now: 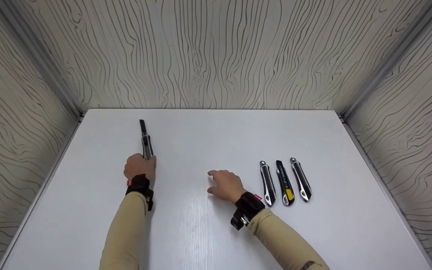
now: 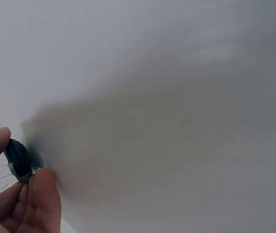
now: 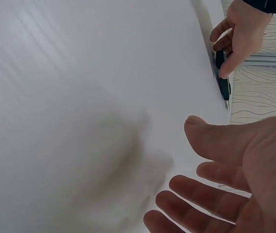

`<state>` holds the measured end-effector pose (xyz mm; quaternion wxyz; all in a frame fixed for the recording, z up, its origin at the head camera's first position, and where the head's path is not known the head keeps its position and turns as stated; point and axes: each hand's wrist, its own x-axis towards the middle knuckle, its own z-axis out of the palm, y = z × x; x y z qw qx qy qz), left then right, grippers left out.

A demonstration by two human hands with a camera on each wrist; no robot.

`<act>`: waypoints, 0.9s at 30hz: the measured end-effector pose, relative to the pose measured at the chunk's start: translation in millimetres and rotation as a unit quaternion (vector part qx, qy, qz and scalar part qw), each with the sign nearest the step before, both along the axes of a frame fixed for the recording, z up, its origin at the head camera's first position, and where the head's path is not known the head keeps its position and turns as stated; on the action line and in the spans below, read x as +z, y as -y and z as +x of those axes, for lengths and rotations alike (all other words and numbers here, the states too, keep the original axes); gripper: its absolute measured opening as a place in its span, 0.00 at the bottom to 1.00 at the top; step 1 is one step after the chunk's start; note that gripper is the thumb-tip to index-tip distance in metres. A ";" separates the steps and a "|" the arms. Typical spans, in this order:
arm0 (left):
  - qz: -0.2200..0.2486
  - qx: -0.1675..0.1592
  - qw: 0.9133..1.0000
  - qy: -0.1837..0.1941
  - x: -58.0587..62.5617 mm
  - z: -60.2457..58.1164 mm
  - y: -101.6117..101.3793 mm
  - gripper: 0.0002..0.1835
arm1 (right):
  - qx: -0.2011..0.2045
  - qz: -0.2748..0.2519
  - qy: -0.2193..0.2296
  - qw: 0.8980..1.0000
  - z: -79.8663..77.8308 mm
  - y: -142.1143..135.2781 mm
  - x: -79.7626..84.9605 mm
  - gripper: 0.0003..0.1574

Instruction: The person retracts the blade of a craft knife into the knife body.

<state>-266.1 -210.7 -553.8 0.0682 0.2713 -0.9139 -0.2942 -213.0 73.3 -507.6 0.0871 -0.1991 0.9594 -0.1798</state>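
Observation:
My left hand grips a utility knife at the left of the white table. The knife's dark front end points to the table's far edge. In the left wrist view the butt of that utility knife sits between thumb and fingers. My right hand hovers near the table's middle, holding nothing, its fingers apart in the right wrist view. To its right lie three more utility knives side by side: a silver-and-black one, a black one with a yellow patch, and another silver-and-black one.
A white table stands inside a booth. Wood-grain panels rise behind it and on both sides. Grey metal posts line the booth's corners.

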 end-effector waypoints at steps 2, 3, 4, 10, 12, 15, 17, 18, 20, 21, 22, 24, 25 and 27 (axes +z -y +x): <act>-0.001 0.000 1.000 -0.011 3.9 3.1 -0.4 0.18 | 0.002 0.001 0.002 1.000 0.3 0.4 -0.3 0.31; 0.001 0.000 1.000 -0.018 7.2 4.1 -1.3 0.18 | 0.002 0.001 0.002 1.000 0.3 0.1 0.2 0.31; 0.000 -0.002 1.000 -0.024 10.3 5.0 -1.9 0.18 | 0.001 0.001 0.002 1.000 0.4 -0.1 0.9 0.31; -0.001 -0.013 0.999 -0.048 25.2 10.0 -4.0 0.18 | -0.007 -0.002 0.004 1.000 1.3 -2.6 4.6 0.31; 0.000 -0.019 0.998 -0.056 27.0 12.3 -4.7 0.18 | -0.012 -0.001 0.004 1.000 1.8 -3.8 5.3 0.31; 0.000 -0.030 0.997 -0.067 28.2 17.1 -7.9 0.19 | -0.019 0.002 0.001 1.000 2.7 -5.3 5.8 0.31; 0.004 -0.041 0.996 -0.076 29.4 22.1 -11.9 0.20 | -0.022 0.005 -0.004 1.000 3.2 -6.3 5.8 0.31; 0.006 -0.047 0.996 -0.078 30.0 24.8 -14.6 0.20 | -0.023 0.007 -0.006 1.000 3.7 -7.0 5.7 0.31; 0.012 -0.060 0.995 -0.081 31.0 30.4 -21.2 0.20 | -0.023 0.008 -0.011 1.000 4.8 -8.8 5.6 0.30; 0.014 -0.068 0.994 -0.084 31.2 33.3 -25.0 0.20 | -0.022 0.008 -0.012 1.000 5.4 -10.0 5.7 0.30; 0.016 -0.074 0.993 -0.086 31.4 36.0 -28.9 0.20 | -0.022 0.008 -0.014 1.000 5.9 -11.2 5.8 0.30; 0.021 -0.083 0.992 -0.088 31.5 40.8 -37.2 0.21 | -0.023 0.006 -0.014 1.000 7.0 -13.8 5.8 0.29; 0.024 -0.088 0.992 -0.089 31.6 43.1 -41.6 0.21 | -0.024 0.006 -0.015 1.000 7.3 -15.0 5.6 0.29; 0.028 -0.096 0.991 -0.092 32.1 47.5 -49.9 0.21 | -0.027 0.004 -0.015 1.000 7.5 -17.0 5.2 0.29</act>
